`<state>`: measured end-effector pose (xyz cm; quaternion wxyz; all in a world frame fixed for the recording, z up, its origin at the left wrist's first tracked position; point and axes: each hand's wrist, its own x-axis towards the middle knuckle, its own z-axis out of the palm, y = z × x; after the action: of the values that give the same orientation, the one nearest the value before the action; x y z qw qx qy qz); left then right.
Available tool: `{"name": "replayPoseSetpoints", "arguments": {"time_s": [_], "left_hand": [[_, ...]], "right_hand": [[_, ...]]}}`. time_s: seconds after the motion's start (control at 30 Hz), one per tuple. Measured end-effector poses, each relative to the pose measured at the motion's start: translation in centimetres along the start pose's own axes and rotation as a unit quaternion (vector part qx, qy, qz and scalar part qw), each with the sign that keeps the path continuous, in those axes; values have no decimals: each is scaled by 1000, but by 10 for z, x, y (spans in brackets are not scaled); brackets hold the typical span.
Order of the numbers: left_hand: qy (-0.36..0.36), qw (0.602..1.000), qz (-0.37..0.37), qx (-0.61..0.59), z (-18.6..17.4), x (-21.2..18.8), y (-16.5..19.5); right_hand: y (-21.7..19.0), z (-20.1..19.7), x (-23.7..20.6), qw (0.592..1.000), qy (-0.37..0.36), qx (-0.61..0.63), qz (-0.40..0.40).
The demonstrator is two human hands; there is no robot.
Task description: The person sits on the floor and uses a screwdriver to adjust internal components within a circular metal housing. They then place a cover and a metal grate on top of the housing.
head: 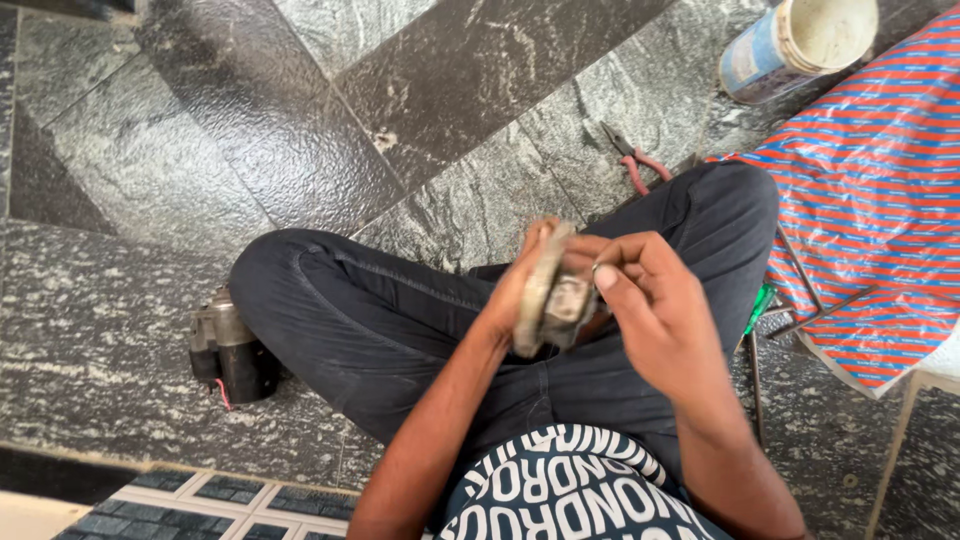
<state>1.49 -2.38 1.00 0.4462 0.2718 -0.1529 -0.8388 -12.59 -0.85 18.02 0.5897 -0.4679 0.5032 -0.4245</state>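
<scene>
Item: worn metal part (548,295), held above the lap; left hand (515,285) cupped it from behind, right hand (640,300) fingers pinched its front, seemingly to steady it. Beyond, on the floor: small motor (228,350); red-handled pliers (632,160); striped sheet (880,180); tin can (795,45).

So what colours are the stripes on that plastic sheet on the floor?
The plastic sheet has red, blue and white stripes, seen in the head view.

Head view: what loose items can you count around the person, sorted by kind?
Metal part held in both hands: 1
Motor unit on floor: 1
Red-handled pliers: 1
Round container: 1
Striped sheet: 1
Total: 5
</scene>
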Motion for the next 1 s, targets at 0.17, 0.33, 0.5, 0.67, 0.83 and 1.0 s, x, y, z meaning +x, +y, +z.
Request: {"name": "replayPoseSetpoints", "arguments": {"time_s": [0.17,0.33,0.5,0.67,0.83,1.0], "left_hand": [[-189,923,-38,-333,20,-25,-17],[-228,883,-58,-406,18,-31,-20],[-243,864,-57,-437,13,-30,-16],[-255,849,-49,-460,12,-32,-11],[-255,835,-57,-484,16,-32,-9],[-246,839,-54,-482,16,-33,-11]], "right_hand": [[-7,-26,3,990,15,129,-60],[26,-42,1,998,59,-3,-26],[28,-41,-3,963,28,-251,-97],[14,-21,3,941,-16,-318,-114],[4,-13,16,925,-41,-362,-111],[7,-10,16,922,-33,-370,-105]]}}
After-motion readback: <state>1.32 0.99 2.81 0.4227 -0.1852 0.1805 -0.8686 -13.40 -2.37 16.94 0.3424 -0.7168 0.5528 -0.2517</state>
